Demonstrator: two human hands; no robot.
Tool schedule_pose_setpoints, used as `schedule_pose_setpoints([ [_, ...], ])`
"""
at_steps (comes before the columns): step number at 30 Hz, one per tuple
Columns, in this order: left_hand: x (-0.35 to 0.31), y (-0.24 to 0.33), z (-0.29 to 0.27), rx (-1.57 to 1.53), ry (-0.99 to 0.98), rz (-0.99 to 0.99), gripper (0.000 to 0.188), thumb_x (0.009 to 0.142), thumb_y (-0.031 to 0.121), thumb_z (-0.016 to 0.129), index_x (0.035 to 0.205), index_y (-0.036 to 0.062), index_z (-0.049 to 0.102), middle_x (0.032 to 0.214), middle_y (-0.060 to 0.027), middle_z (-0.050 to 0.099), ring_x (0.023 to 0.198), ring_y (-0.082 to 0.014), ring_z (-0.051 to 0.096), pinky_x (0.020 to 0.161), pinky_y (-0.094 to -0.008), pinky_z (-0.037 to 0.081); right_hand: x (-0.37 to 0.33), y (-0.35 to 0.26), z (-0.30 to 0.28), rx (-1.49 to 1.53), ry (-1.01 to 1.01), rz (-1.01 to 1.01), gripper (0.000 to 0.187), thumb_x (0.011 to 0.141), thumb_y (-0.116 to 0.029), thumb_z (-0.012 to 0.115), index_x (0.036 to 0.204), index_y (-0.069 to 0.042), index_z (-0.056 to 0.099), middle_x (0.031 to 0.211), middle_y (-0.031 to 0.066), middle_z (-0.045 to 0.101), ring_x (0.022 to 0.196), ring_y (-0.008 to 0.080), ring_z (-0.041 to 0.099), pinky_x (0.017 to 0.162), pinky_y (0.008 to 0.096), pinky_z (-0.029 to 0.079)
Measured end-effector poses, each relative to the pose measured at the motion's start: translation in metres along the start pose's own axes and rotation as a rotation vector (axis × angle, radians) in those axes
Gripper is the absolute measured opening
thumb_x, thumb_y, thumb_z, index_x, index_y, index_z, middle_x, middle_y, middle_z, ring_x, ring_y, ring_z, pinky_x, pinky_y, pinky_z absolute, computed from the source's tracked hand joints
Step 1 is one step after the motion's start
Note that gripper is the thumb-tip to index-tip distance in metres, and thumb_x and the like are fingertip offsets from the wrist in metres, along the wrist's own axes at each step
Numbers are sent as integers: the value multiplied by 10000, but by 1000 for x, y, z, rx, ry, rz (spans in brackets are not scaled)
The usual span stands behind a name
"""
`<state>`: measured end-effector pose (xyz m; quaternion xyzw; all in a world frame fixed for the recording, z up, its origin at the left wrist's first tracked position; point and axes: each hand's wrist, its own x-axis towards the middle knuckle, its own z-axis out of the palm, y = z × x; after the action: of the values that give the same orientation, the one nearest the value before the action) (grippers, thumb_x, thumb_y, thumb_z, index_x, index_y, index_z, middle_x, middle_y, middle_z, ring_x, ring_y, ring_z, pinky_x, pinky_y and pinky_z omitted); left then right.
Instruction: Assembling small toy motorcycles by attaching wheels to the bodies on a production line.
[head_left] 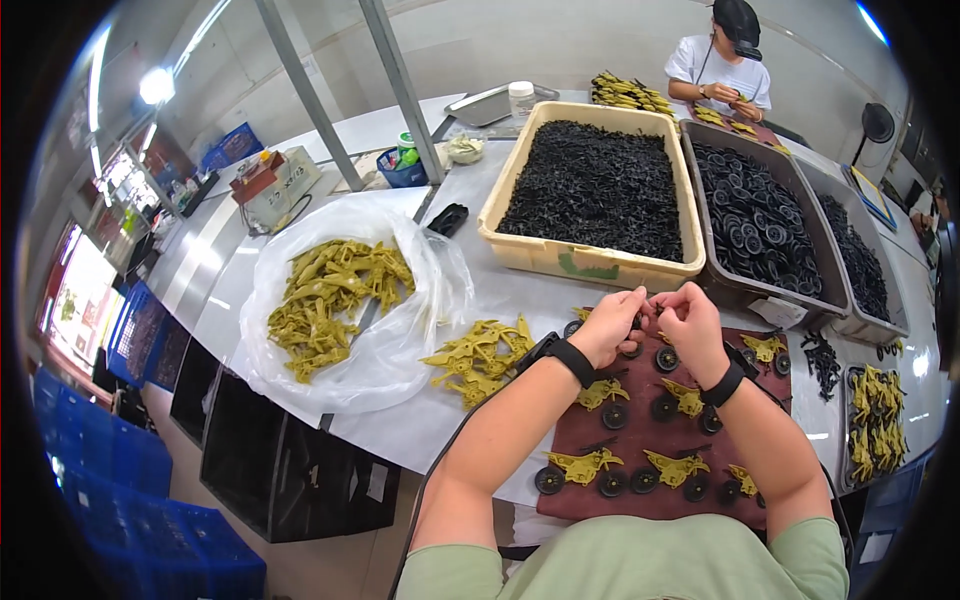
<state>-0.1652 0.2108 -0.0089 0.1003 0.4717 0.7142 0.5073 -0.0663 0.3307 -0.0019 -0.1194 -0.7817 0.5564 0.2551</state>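
Observation:
My left hand point(612, 325) and my right hand point(690, 325) meet above the far part of a dark red mat point(570, 440). Both are closed in a pinch. Small black parts show at the fingertips, too small and covered to make out fully. Below them, rows of yellow-green toy motorcycle bodies point(677, 467) lie on the mat, with black wheels point(613, 483) beside them. Loose yellow-green bodies point(482, 360) form a pile left of my left hand. Just beyond my hands stands a cream tub point(590, 257) heaped with small black parts point(590, 185).
An open plastic bag point(400, 355) of yellow-green parts point(335, 300) sits at left. Grey bins point(840, 310) with black wheels point(755, 220) and other black parts stand right of the tub. A tray of yellow-green pieces point(877, 425) lies far right. Another person point(720, 75) works across the table.

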Motion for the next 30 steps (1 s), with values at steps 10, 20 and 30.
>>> schedule_pose_setpoints([
  [10, -14, 21, -60, 1411, 226, 621, 210, 825, 209, 659, 887, 12, 691, 745, -150, 671, 681, -271, 659, 625, -350, 501, -2, -1, 12, -344, -359, -156, 188, 851, -54, 591, 1015, 8, 660, 923, 159, 654, 841, 277, 636, 765, 336, 494],
  [20, -12, 9, -54, 1699, 392, 510, 160, 828, 193, 644, 889, 48, 669, 853, -161, 673, 824, -360, 635, 707, -456, 501, 2, -6, 23, -222, -439, 244, 178, 848, -58, 601, 996, 24, 657, 797, 121, 678, 658, 180, 639, 633, 314, 526],
  [30, -9, 24, -55, 1798, 291, 435, 154, 827, 247, 621, 873, 111, 675, 822, -131, 673, 835, -330, 638, 696, -438, 498, 2, -2, 20, -134, -365, 274, 180, 849, -71, 589, 1000, 17, 631, 801, 129, 669, 734, 233, 649, 680, 335, 512],
])
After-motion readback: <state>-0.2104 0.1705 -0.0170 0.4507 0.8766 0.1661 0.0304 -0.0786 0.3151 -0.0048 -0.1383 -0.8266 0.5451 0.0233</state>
